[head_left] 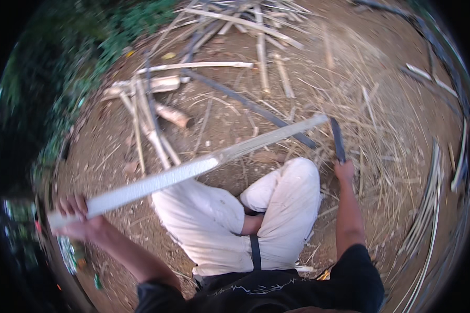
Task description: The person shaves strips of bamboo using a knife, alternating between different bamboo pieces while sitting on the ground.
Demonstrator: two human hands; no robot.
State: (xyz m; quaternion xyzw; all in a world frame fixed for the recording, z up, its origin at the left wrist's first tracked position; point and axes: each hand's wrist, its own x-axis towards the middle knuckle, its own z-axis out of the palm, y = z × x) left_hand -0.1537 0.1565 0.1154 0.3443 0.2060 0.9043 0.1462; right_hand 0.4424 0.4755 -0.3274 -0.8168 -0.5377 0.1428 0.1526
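Observation:
My left hand (78, 216) is wrapped round the near end of a long pale slat (177, 175), which looks like split bamboo. The slat slants up to the right across the front of my knees, one stretch of it whiter than the rest. In my right hand (344, 171) is a dark, narrow knife (338, 140), pointing away from me. The tip of the knife is close beside the far end of the slat; whether they touch I cannot tell. My legs (214, 219), in pale trousers, are folded on the ground below the slat.
Thin shavings (371, 151) litter the dirt at the right. A bundle of thin strips (425, 203) lies farther right. Ahead are a heap of split sticks (245, 23), a dark flat strip (240, 99) and a short log (172, 115). Green plants (104, 52) border the far left.

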